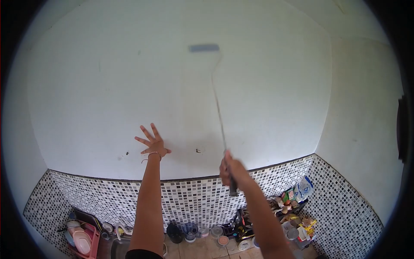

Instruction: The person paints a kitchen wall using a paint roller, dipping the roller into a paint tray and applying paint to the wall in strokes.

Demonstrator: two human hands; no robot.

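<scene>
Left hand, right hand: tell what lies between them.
Head view: bare white wall, one small dark mark, between left hand and right hand gripping the roller handle.

Home kitchen, lived-in. Sink (117, 247) set in tiled counter (207, 251). Pink dish rack (84, 241) just left of sink; blender jug (189, 230), tins & jars (222, 236) to its right; food pkts (298, 193) farther right. Mosaic splashback (194, 202) behind sink.

Thin cord bracelet (151, 154) under the left hand (151, 144); black sleeve hem (140, 254) — only its edge — tops that arm.
</scene>
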